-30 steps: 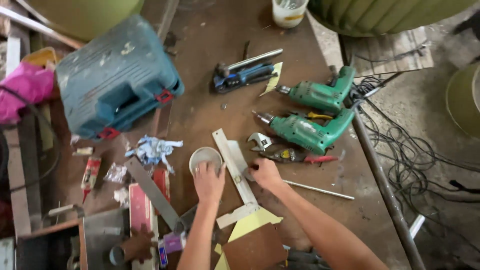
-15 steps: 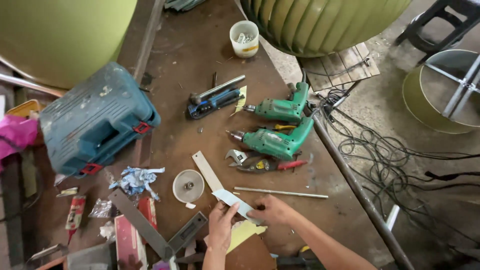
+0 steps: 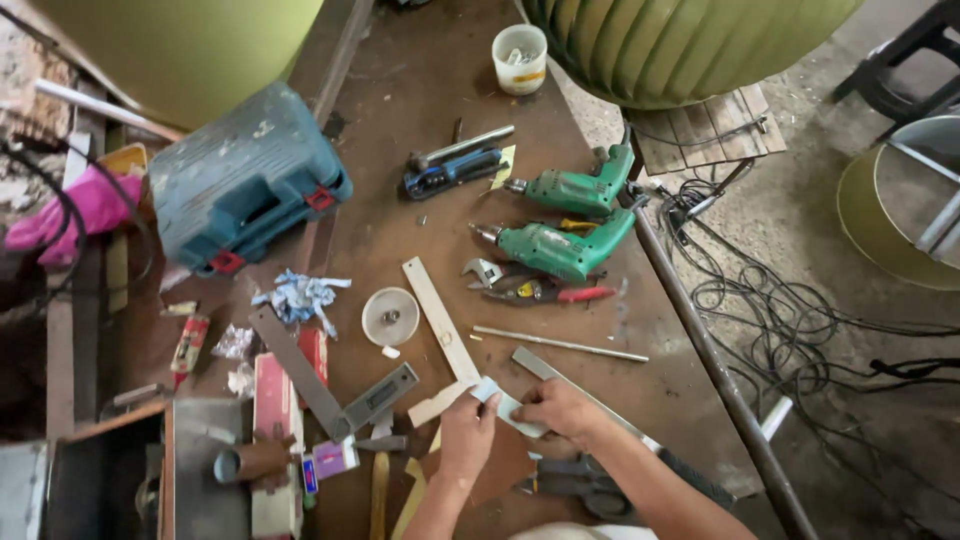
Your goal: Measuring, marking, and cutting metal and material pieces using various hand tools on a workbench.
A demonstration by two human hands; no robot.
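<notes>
A cluttered brown workbench (image 3: 420,90) stands on a concrete floor strewn with black cables (image 3: 800,330). Near its front edge, the left hand (image 3: 466,436) and right hand (image 3: 556,408) both pinch a small pale flat piece (image 3: 505,405), fingers closed on it just above the surface. Just beyond lie a pale wooden strip (image 3: 438,315) and a round white disc (image 3: 390,316). Farther back rest two green drills (image 3: 565,245), a teal tool case (image 3: 245,180) toward the left edge, and a white cup (image 3: 521,58) at the far edge.
</notes>
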